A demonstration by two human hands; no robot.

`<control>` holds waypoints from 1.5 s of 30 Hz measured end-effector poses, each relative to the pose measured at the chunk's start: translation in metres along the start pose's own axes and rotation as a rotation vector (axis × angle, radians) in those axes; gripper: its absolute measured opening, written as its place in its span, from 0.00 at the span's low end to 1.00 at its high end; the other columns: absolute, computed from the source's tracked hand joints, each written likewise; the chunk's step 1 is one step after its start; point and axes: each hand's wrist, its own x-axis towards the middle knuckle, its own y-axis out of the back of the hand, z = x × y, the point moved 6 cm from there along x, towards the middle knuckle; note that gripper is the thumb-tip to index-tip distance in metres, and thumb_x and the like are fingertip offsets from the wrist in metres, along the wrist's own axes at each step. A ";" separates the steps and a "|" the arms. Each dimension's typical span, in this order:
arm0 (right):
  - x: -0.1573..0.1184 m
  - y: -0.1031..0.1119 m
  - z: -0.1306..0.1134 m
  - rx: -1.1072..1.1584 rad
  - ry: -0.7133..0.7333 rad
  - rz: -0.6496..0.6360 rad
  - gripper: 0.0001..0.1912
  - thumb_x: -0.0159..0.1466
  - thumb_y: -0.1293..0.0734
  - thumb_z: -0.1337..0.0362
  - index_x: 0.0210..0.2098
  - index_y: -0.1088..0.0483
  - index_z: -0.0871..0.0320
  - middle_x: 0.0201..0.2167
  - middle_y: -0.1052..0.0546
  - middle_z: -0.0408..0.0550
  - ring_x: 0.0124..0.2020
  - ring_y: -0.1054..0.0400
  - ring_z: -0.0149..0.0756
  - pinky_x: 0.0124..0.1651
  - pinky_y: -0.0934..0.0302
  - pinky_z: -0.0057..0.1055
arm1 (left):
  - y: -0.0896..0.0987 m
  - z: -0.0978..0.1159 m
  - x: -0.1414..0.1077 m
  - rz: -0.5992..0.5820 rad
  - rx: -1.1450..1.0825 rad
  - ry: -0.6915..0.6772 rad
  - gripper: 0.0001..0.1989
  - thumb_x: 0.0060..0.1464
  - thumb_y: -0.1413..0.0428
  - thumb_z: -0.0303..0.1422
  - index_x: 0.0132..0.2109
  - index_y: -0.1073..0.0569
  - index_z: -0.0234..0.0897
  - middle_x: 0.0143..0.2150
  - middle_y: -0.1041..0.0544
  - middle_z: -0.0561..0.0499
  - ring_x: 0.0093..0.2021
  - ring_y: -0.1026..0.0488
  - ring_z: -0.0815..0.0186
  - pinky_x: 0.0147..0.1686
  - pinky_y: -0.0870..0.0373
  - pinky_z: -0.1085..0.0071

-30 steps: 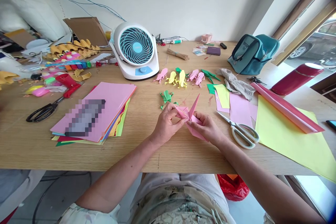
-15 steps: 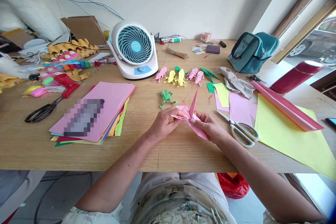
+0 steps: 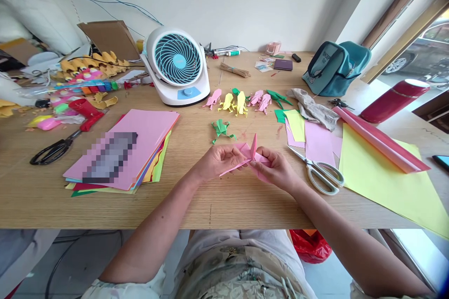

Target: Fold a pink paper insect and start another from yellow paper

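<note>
Between my two hands is a pink folded paper [image 3: 253,148], with one narrow flap standing up in the middle and others spread to the sides. My left hand [image 3: 221,160] pinches its left part. My right hand [image 3: 275,166] grips the right part, thumb on the front near the centre folds. Just beyond my left hand lies a green origami frog [image 3: 221,130]. Further back stand several folded paper figures, among them a yellow one [image 3: 241,103], a pink one [image 3: 213,98] and a green one [image 3: 278,97]. White-handled scissors [image 3: 322,175] lie right of my right hand.
A stack of coloured paper [image 3: 147,138] is on the left, beside black-handled scissors [image 3: 52,150]. A fan [image 3: 178,63] stands behind it. To the right are yellow paper [image 3: 382,177], a rolled pink sheet [image 3: 382,142], a red bottle [image 3: 394,101] and a teal bag [image 3: 333,70].
The upright pink flap has tipped lower and looks shorter. The left side of the paper now points down toward me, and my left hand has shifted slightly with it.
</note>
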 end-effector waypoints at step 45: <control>0.006 -0.012 0.020 0.116 -0.130 -0.051 0.24 0.60 0.33 0.42 0.37 0.29 0.59 0.28 0.28 0.44 0.27 0.39 0.32 0.28 0.47 0.28 | 0.000 -0.003 0.004 0.139 0.287 -0.081 0.10 0.54 0.41 0.36 0.32 0.25 0.33 0.23 0.28 0.54 0.24 0.31 0.70 0.25 0.37 0.76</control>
